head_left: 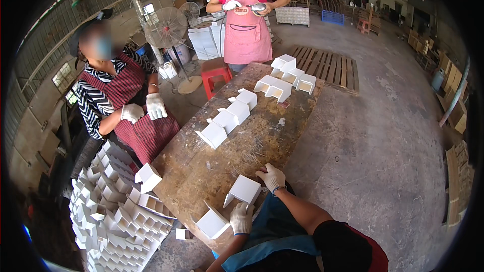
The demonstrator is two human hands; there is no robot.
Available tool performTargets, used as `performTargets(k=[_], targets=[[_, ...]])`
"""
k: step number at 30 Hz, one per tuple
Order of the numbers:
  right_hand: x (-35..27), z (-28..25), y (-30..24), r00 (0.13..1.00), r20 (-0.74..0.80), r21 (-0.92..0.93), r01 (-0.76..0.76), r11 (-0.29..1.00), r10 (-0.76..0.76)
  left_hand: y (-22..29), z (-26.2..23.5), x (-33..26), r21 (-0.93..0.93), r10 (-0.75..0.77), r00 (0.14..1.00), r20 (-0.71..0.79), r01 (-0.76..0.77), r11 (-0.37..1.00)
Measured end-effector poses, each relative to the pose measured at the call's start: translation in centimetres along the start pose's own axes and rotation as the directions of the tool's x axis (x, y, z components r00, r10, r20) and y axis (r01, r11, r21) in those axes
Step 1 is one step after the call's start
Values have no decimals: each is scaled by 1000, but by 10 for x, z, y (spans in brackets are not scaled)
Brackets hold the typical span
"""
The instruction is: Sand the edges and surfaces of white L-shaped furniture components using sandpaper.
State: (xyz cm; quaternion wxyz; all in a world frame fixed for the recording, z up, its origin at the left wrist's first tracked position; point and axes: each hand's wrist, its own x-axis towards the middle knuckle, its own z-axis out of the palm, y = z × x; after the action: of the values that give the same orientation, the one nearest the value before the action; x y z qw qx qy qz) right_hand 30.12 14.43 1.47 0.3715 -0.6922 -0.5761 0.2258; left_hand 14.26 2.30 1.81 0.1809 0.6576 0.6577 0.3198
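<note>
A white open-sided box (243, 190) sits near the close end of the worn wooden table (201, 163). My left hand (242, 218), in a white knit glove, grips its near edge. Just past the box's right corner is my right hand (272, 178), also gloved, with fingers closed round a small brown piece whose kind I cannot make out. Left of my left hand, another white box (212, 222) lies with its open side turned up and away.
White boxes (229, 118) stand in a row mid-table, with more (285, 83) at the far end. A large pile of them (118, 211) is at left. One co-worker (121, 85) sits left; another (247, 30) stands at the far end holding a tool. A pallet (322, 68) lies behind.
</note>
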Motion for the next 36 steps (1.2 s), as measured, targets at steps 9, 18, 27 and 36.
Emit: performTargets(k=[9,18,27,36], targets=[[-2,-3,-3,1000,-2,49,6,999,-6,1,0,1,10,-1,1000,9,1,1000],[-1,-5,-4,1000,-8,29,11,1000,-10,1,0,1,-8,16,1000,0,-16,1000],[0,-6,-4,1000,13,30,-3,1000,2,2,0,1,29,13,1000,3,-13,999],[-2,-1,1,999,-13,51,32,998,-31,0,2,0,18,31,999,-16,-30,999]])
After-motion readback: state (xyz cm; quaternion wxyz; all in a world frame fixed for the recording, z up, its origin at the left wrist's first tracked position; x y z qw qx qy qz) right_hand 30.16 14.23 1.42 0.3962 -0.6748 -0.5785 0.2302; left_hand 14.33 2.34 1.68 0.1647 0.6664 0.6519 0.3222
